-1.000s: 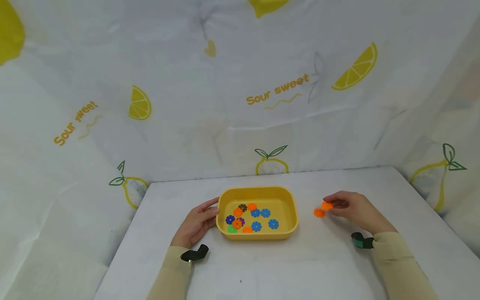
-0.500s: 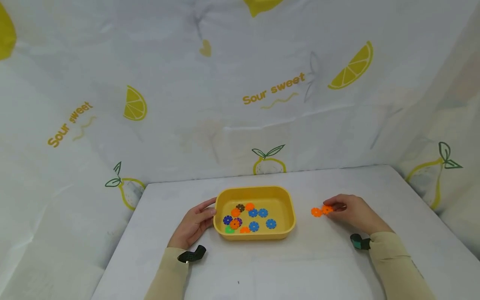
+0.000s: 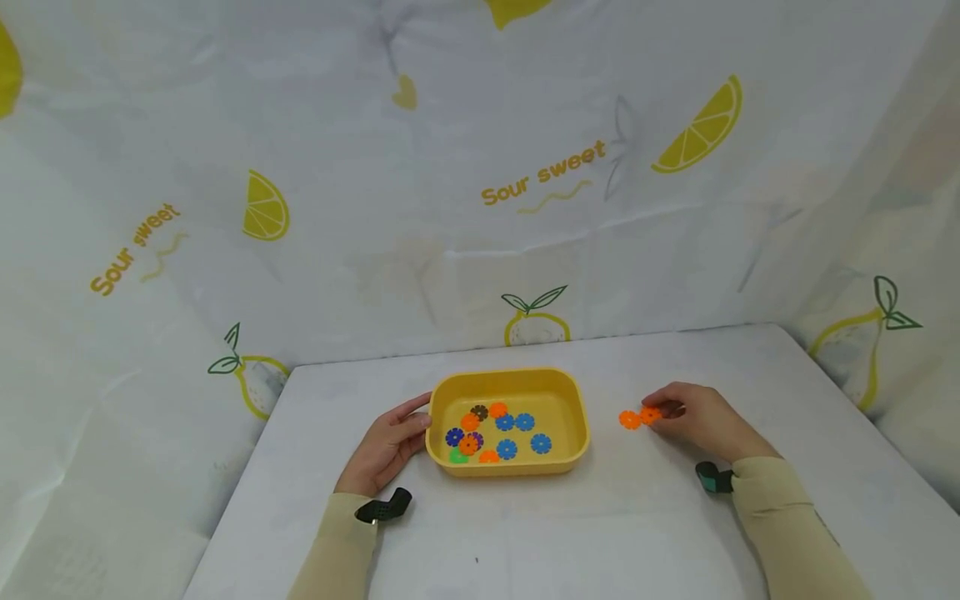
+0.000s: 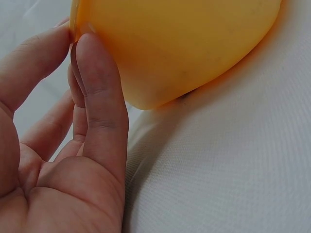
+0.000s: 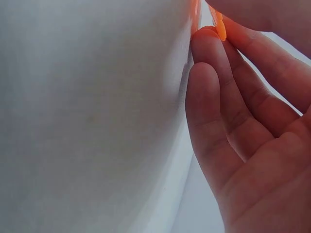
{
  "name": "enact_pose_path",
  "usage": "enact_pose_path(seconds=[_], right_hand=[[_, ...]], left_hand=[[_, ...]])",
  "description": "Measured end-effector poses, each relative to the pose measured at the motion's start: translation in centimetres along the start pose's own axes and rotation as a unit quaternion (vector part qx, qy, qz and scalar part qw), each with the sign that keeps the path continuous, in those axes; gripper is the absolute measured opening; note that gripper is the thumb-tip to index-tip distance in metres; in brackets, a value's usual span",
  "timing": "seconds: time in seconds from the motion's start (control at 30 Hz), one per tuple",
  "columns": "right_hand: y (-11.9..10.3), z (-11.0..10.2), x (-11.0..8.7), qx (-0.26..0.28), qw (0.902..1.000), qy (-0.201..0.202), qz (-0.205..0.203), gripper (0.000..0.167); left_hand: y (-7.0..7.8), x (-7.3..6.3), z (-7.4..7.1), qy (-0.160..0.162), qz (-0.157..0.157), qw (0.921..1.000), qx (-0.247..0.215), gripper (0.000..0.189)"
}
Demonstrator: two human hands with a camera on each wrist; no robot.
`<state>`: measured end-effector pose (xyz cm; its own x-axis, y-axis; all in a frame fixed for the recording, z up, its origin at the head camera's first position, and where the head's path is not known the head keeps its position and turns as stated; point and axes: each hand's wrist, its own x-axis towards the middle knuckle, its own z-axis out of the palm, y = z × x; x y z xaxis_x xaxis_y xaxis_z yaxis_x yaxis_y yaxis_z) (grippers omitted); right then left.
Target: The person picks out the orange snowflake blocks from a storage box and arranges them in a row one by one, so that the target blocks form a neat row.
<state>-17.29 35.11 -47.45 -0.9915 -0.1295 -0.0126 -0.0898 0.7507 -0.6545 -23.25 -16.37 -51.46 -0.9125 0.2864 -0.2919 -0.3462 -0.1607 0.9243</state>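
A yellow tray [image 3: 512, 468] sits on the white table, with several flower-shaped plastic discs inside. My left hand [image 3: 386, 448] grips its left end; the left wrist view has the fingers at the tray's wall [image 4: 180, 53]. To the right of the tray, my right hand [image 3: 697, 419] pinches an orange notched disc [image 3: 650, 414] close to the tabletop. Another orange disc [image 3: 629, 420] lies just left of it; whether the two touch cannot be told. In the right wrist view an orange edge [image 5: 221, 28] shows between the fingers, partly hidden by the hand.
Inside the tray are blue discs [image 3: 541, 443], orange discs [image 3: 498, 410], a dark brown disc [image 3: 479, 413] and a green disc [image 3: 458, 456]. A white lemon-print cloth [image 3: 360, 300] rises behind the table. Each wrist wears a small black device [image 3: 384, 507].
My right hand has brought its orange disc lower, beside the other one on the table. The left hand stays at the tray. The head view has shifted slightly.
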Motion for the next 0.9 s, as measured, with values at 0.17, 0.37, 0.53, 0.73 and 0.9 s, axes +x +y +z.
enact_pose_path(seconds=[0.17, 0.37, 0.53, 0.73, 0.9], right_hand=[[-0.2, 0.2, 0.2, 0.003, 1.0000, -0.005, -0.004, 0.028], [-0.3, 0.3, 0.5, -0.007, 0.9999, -0.011, -0.001, 0.030], [-0.4, 0.2, 0.6, -0.008, 0.9999, -0.013, 0.001, 0.031], [-0.2, -0.4, 0.5, 0.003, 1.0000, -0.007, 0.005, 0.032], [-1.9, -1.0, 1.8, 0.015, 0.9990, -0.041, -0.005, 0.037]], left_hand=[[0.0, -0.1, -0.2, 0.004, 0.000, 1.0000, -0.006, 0.060], [0.1, -0.2, -0.5, 0.005, 0.004, 0.9999, -0.014, 0.060], [0.0, -0.2, -0.7, 0.009, 0.004, 0.9999, -0.008, 0.060], [-0.1, 0.2, -0.5, 0.004, 0.006, 1.0000, -0.004, 0.060], [-0.1, 0.3, -0.3, -0.006, 0.008, 0.9999, 0.006, 0.062]])
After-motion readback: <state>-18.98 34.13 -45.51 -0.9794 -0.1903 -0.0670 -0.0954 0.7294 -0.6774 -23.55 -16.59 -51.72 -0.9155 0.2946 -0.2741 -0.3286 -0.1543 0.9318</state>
